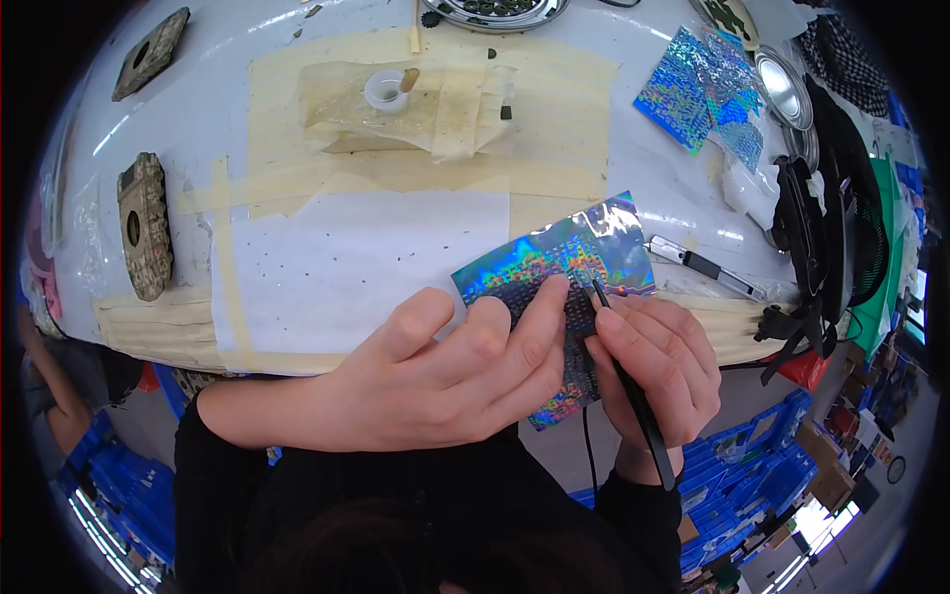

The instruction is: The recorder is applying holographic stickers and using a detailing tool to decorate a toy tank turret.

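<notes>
Silvery holographic sheet [621, 233] lies at the table's near edge, partly hidden by our left hand [455, 366]; its index fingertip rests on it, whether gripping we cannot tell. Our right hand [661, 366] is clamped on black tweezers [641, 416], tips at the sheet. Just right: utility knife [705, 265]. Left: speckled white paper [346, 247]. Beyond, a small cup [374, 99] holds a wooden stick [409, 79]; a round metal tray [495, 27] holds dark pieces.

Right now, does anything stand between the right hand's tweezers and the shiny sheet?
Nothing visible does. The tweezers in the right hand point at the shiny sheet; the left hand has a fingertip just left of their tips, not across them.
</notes>
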Available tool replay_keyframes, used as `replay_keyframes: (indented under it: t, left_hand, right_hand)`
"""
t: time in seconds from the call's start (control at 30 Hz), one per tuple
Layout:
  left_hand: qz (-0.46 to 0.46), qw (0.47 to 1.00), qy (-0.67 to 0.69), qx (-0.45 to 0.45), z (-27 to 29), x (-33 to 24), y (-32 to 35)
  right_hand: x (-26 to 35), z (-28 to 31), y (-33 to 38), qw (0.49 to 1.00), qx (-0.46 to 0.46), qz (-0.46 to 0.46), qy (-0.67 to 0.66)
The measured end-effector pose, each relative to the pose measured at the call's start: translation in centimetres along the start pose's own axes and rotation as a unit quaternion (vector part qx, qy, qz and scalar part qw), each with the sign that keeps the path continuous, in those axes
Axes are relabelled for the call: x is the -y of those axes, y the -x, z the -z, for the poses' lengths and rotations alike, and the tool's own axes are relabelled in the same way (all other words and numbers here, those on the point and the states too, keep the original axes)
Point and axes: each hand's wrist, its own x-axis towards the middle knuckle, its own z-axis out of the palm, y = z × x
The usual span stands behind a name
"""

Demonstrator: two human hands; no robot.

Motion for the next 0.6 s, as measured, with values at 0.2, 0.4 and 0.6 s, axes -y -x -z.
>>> replay_keyframes:
  t: [0.2,0.4,0.6]
  left_hand:
    - [0.002,1.0,-0.001,-0.003,0.0,-0.03,-0.07]
    - [-0.003,1.0,-0.003,-0.001,0.03,0.05,-0.1]
    - [-0.003,1.0,-0.005,-0.007,-0.02,0.03,-0.1]
  right_hand:
    - [-0.03,-0.05,0.09,1.0,-0.002,0.004,0.006]
    - [-0.07,-0.14,0.27,1.0,-0.004,0.011,0.015]
    - [-0.02,-0.11,0.28,1.0,-0.005,0.006,0.014]
